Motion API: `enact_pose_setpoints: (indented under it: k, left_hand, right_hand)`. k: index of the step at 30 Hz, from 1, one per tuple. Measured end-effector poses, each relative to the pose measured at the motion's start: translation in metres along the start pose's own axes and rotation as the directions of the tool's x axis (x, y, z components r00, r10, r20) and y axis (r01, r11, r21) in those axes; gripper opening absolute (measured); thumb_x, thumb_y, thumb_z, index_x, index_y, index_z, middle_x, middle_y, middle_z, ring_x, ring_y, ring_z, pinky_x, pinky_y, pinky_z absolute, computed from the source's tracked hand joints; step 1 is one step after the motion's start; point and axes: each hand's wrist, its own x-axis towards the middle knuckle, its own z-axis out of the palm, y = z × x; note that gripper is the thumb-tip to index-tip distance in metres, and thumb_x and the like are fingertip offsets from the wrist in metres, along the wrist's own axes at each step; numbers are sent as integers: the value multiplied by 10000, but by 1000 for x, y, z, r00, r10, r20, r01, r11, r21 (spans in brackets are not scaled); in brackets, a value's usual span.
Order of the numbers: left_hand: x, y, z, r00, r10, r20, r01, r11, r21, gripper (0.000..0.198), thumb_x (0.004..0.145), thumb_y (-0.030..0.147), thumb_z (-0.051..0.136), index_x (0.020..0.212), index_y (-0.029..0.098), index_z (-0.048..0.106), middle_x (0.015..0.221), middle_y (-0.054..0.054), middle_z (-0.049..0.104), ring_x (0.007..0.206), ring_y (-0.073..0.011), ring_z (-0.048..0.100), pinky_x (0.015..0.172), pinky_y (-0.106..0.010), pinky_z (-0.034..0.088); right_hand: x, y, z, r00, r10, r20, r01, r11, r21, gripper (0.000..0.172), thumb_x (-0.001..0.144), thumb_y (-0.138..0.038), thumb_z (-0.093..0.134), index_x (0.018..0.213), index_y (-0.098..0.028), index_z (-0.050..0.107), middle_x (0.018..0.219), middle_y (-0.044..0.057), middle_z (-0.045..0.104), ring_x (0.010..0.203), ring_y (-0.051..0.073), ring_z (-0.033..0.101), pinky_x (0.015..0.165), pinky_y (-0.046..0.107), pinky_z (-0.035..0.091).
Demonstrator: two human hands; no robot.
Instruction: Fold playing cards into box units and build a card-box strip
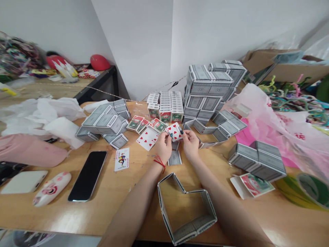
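Observation:
Both my hands meet over the middle of the wooden table (133, 192). My left hand (163, 145), with a red string at the wrist, and my right hand (190, 142) pinch a small fan of playing cards (174, 131) with red hearts between them. A heart card (147, 138) lies face up just left of my left hand. A face-down card (175, 158) lies under the hands. A joker card (121, 159) rests further left. A heart-shaped frame of folded cards (186, 211) lies near the front edge, between my forearms.
Rows of card packs (166, 107) stand behind, beside tall stacked grey card blocks (209, 87). More grey blocks lie left (105, 123) and right (258, 160). A black phone (88, 175), a white case (24, 181), an opened pack (253, 185) and a pink bag (277, 127) surround them.

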Motion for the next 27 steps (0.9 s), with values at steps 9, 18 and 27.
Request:
enact_pose_setpoints:
  k: [9, 18, 27]
  left_hand:
    - [4, -4, -6, 994, 72, -85, -66, 995, 68, 127, 829, 161, 422, 897, 189, 525, 833, -38, 612, 758, -145, 573, 678, -259, 448]
    - [3, 6, -10, 960, 273, -57, -260, 950, 172, 173, 843, 178, 437, 896, 175, 602, 802, -48, 578, 799, -154, 539, 726, -289, 453]
    - [0, 8, -10, 958, 286, -12, -277, 938, 207, 220, 870, 197, 406, 964, 187, 605, 804, -43, 503, 777, -135, 509, 710, -271, 453]
  right_hand:
    - [-12, -5, 1, 962, -222, 159, 258, 931, -257, 318, 778, -309, 540, 1074, -200, 498, 857, 47, 624, 696, 148, 596, 611, 278, 505]
    - [-13, -18, -2, 757, -593, 275, 637, 576, -512, 428, 817, -183, 469, 1235, -276, 470, 1270, 89, 449, 1156, 233, 443, 930, 439, 414]
    - [-12, -13, -4, 765, -548, 339, 639, 576, -509, 282, 857, -209, 422, 1065, -262, 604, 1023, 67, 590, 953, 185, 550, 841, 365, 467]
